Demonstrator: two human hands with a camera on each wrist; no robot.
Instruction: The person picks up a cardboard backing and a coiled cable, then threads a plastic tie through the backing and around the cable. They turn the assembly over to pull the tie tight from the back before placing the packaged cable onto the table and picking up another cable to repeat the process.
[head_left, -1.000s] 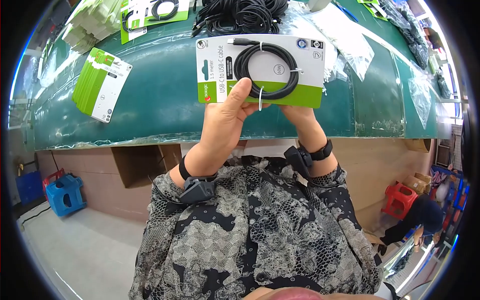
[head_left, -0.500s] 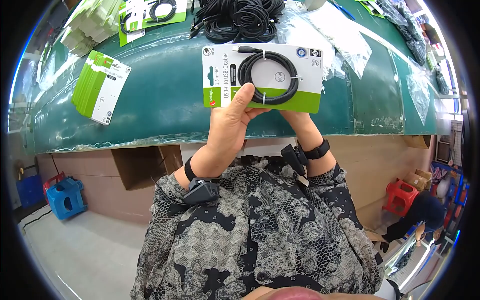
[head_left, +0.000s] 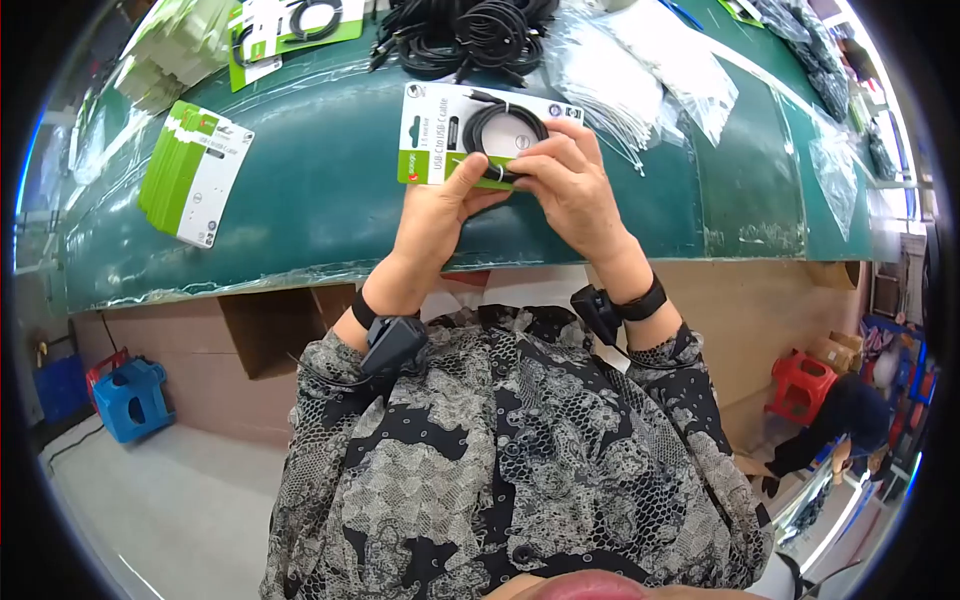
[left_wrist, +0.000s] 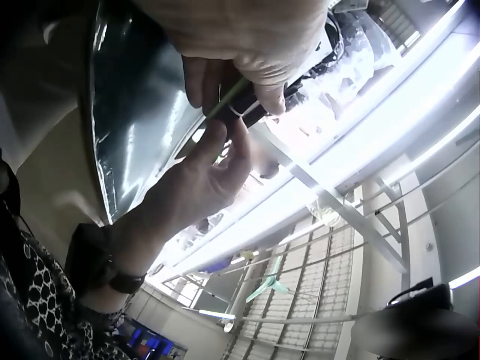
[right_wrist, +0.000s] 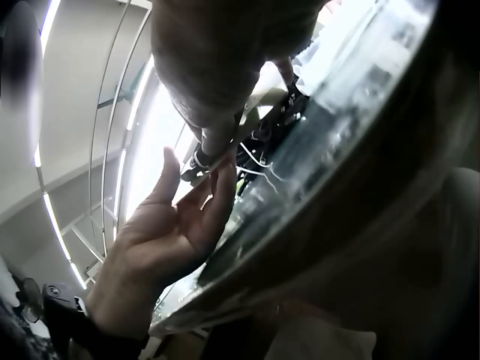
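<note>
A green and white cardboard package card (head_left: 423, 105) is held up over the table in the head view, its print facing me. A black coiled USB-C cable (head_left: 473, 130) is fastened to it with white ties. My left hand (head_left: 437, 220) grips the card's lower edge, thumb in front and fingers behind. My right hand (head_left: 578, 195) pinches the card's right side, fingers over the edge of the coil. In the left wrist view the card is edge-on between the hands, the right hand (left_wrist: 184, 195) below it. The right wrist view shows my left hand (right_wrist: 169, 236) at the card.
A fanned stack of cards (head_left: 190, 175) lies on the green table (head_left: 320, 180) at left. Finished cable cards (head_left: 300, 25) and a card pile (head_left: 175, 55) are behind it. Black cables (head_left: 465, 35) heap at the back centre, beside white cable ties (head_left: 600, 95) in plastic bags.
My right hand has come from behind the card round to its front right side and now pinches there. The card has moved slightly left and looks smaller. My left hand keeps its grip.
</note>
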